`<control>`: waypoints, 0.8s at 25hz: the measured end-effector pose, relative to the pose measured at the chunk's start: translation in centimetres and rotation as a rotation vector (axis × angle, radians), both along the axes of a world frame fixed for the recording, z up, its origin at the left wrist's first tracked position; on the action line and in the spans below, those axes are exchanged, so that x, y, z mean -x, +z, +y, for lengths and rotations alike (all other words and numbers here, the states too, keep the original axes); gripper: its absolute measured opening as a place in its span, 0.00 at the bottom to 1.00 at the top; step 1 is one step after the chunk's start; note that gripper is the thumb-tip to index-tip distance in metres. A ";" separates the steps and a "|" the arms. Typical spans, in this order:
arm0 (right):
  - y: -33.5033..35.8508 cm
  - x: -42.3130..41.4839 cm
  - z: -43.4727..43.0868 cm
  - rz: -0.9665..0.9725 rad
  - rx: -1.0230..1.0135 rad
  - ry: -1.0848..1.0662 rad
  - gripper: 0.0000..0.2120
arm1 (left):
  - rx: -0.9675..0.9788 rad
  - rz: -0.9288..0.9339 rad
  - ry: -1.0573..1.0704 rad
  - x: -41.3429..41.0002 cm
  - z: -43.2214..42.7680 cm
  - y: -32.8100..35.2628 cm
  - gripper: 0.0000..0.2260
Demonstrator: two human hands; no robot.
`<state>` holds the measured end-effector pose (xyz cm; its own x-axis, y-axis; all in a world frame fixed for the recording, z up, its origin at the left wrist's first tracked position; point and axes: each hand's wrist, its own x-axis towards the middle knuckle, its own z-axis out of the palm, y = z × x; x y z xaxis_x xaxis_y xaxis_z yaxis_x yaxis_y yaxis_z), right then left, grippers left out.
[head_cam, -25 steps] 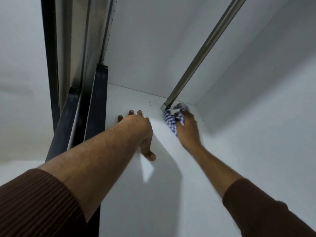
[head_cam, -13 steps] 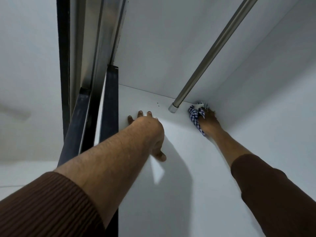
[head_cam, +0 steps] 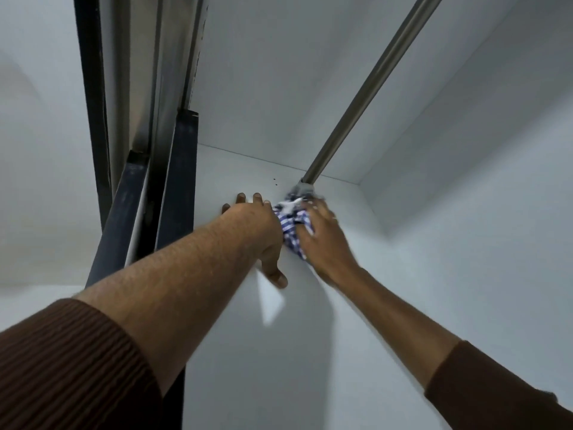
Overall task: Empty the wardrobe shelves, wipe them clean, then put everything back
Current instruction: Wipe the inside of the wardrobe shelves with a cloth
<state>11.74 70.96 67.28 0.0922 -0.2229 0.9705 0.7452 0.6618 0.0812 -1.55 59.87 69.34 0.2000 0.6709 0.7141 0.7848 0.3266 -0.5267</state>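
Two hands are being held against the white side panel [head_cam: 235, 352] of the wardrobe. Since half a second ago, the right hand [head_cam: 325, 240] and its checked cloth [head_cam: 291, 226] are being brought back from the far corner to just below the end of the hanging rail [head_cam: 366, 91], beside the left hand [head_cam: 263, 231]. One cloth, blue and white, is being gripped and pressed to the panel by curled right fingers [head_cam: 314, 209], blurred by motion. Left fingers [head_cam: 240, 198] are being kept straight and slightly spread, flat on the panel, the thumb pointing down. One metal rail is being met by the panel just above the cloth. Two dark door edges [head_cam: 181, 178] are standing left of the left fingers. Both forearms are being shown bare, with brown ribbed sleeves [head_cam: 62, 367] pushed back.
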 end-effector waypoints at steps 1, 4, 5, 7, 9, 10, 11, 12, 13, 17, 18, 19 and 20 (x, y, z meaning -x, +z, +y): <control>-0.6 1.0 0.0 -0.140 -0.014 -0.030 0.19 | 0.004 0.019 -0.009 0.1 0.0 0.1 0.58; -0.6 -4.2 0.5 -0.086 0.021 -0.080 0.19 | -0.021 -0.014 -0.052 0.4 -0.1 -0.1 0.62; -0.1 -7.0 1.0 0.010 0.103 -0.111 0.19 | -0.033 -0.033 -0.035 0.5 0.1 0.0 0.64; 0.3 -12.4 2.2 0.145 0.278 -0.175 0.26 | -0.042 -0.040 -0.005 0.1 0.3 0.0 0.64; 0.7 -12.3 2.4 0.181 0.315 -0.161 0.23 | -0.049 -0.033 0.008 -0.2 0.3 0.2 0.64; 0.7 -10.5 1.8 0.145 0.260 -0.116 0.21 | -0.052 -0.033 0.009 -0.3 0.3 0.2 0.64; 0.3 -7.9 1.0 0.086 0.217 -0.077 0.19 | -0.049 -0.031 0.007 -0.4 0.4 0.4 0.63; -0.1 -4.9 0.3 0.001 0.158 -0.051 0.19 | -0.040 -0.019 0.016 -0.2 0.6 0.7 0.63; -0.6 -2.2 -0.3 -0.102 0.088 -0.051 0.21 | -0.023 0.006 0.030 0.0 0.8 1.0 0.61; -2.6 -0.5 -0.8 -0.234 -0.007 0.018 0.23 | -0.016 0.027 -0.006 0.4 0.5 0.4 0.60; -2.6 -2.7 -0.3 -0.169 -0.004 0.078 0.20 | -0.035 0.003 -0.018 0.4 0.2 0.1 0.61; -2.5 -5.5 0.5 -0.075 0.023 0.116 0.17 | -0.045 -0.017 -0.020 0.4 -0.3 -0.4 0.61; -2.7 -8.4 1.0 0.053 0.106 0.115 0.16 | -0.052 -0.013 -0.009 0.2 -0.5 -0.7 0.61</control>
<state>20.12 71.96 64.57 0.1626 -0.1049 0.9811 0.6653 0.7460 -0.0305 -1.78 59.42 68.65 0.1966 0.6307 0.7507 0.7946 0.3462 -0.4988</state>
